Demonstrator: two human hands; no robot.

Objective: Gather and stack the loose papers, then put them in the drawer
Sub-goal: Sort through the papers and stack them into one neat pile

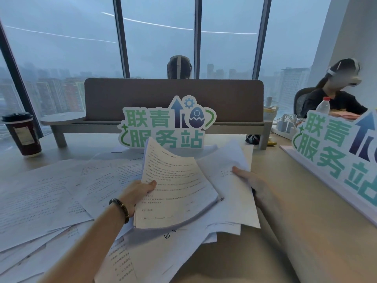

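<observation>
Nearest, loose printed sheets [142, 260] lie overlapping on the desk [295, 231]. Just beyond, the left hand [138, 194] pinches a curling sheaf of papers [175, 193] at its left edge, thumb on top; the right hand [251, 182] grips another batch [230, 180] at its right edge. More sheets [40, 201] spread out to the left. Paper is light, limp and slippery, so it is probably best held at opposite edges and squared on the desk. No drawer shows.
</observation>
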